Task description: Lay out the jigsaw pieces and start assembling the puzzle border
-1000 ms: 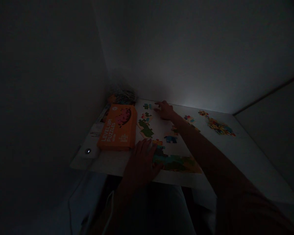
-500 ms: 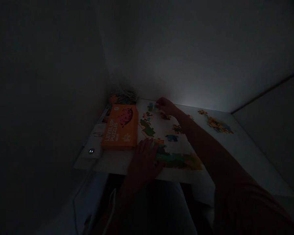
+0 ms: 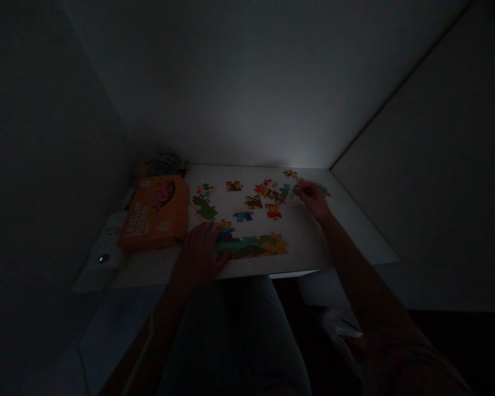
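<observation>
My right hand (image 3: 313,201) pinches a blue-green puzzle piece (image 3: 287,191) over the right part of the white table, by a group of loose puzzle pieces (image 3: 267,190). My left hand (image 3: 200,250) lies with its fingers stretched out at the left end of a joined puzzle strip (image 3: 256,246), green and yellow, along the front edge. The hand hides that end. Near the left fingertips is a green puzzle section (image 3: 204,209). A blue puzzle piece (image 3: 243,214) and a red-orange puzzle piece (image 3: 273,211) lie behind the strip.
An orange puzzle box (image 3: 154,212) stands left of my left hand. Behind it is a dark tangled bundle (image 3: 167,165). A white device with a small lit display (image 3: 103,258) sits at the table's left front. More pieces lie partly behind my right hand. Walls border the table; light is dim.
My right hand has moved from the back left to the right, carrying the blue-green puzzle piece. My left hand stays by the strip. The view has turned to the right.
</observation>
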### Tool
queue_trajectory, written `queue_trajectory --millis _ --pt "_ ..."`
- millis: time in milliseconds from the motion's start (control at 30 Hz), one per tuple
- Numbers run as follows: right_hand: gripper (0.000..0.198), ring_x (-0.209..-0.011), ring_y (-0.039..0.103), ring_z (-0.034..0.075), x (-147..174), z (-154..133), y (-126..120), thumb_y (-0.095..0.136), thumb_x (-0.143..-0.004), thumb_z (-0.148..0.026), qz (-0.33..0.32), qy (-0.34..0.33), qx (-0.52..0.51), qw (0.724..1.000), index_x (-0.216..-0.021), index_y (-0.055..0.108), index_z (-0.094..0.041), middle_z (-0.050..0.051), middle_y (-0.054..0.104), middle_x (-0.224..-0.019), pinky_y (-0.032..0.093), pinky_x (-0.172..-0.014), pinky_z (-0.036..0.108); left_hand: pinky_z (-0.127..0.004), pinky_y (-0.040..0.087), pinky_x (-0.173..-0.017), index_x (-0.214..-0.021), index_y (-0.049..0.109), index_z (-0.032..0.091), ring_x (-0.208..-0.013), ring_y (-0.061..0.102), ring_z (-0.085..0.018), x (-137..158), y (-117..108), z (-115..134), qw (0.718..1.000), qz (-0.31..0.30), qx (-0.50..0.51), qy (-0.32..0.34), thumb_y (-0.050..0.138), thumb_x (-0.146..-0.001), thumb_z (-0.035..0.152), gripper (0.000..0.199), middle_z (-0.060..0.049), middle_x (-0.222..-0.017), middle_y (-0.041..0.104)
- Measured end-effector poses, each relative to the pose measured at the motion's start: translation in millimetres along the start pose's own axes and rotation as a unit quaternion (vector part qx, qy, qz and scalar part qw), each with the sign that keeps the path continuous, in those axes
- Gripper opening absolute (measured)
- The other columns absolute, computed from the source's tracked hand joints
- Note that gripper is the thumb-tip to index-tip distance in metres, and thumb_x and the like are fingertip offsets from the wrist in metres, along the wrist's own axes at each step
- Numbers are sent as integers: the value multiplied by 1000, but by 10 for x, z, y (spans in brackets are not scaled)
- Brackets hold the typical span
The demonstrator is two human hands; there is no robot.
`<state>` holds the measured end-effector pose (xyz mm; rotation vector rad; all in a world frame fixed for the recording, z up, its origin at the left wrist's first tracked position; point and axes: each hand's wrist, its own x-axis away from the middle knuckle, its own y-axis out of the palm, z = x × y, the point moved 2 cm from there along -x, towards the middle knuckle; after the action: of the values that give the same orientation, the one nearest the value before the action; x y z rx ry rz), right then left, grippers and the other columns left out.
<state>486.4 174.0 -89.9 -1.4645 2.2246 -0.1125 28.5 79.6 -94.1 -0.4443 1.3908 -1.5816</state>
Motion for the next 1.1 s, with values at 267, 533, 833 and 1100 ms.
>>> queue_trajectory --millis 267,533,833,1100 --pt "44 -86 67 27 71 322 -48 72 -86 -67 90 25 69 993 -104 66 -27 8 74 -97 59 -88 46 -65 55 -131 -167 56 27 -156 61 -43 -9 -21 -59 1000 2 -27 4 70 -105 59 71 -20 -169 62" --pt "20 -116 72 38 116 235 9 72 -94 -42 76 78 291 951 -104 71 -25 13 83 -109 46 -114 61 -69 56 -129 -172 51 29 -157 60 -44 -21 -81 -56 999 -20 -45 14 63 -111 55 68 -21 -171 59" --pt "29 -128 66 42 176 193 37 70 -95 -46 40 53 323 944 -115 77 -26 13 81 -117 43 -115 66 -66 53 -131 -172 51 29 -158 58 -42 -18 -78 -54 999 -19 -42 14 65 -110 53 68 -20 -171 58" --pt "50 -131 66 44 169 183 39 69 -98 -52 -15 36 332 943 -139 75 -24 17 80 -126 44 -115 67 -69 53 -128 -171 49 24 -156 58 -44 -25 -67 -63 998 -21 -52 27 62 -112 58 69 -23 -171 57"
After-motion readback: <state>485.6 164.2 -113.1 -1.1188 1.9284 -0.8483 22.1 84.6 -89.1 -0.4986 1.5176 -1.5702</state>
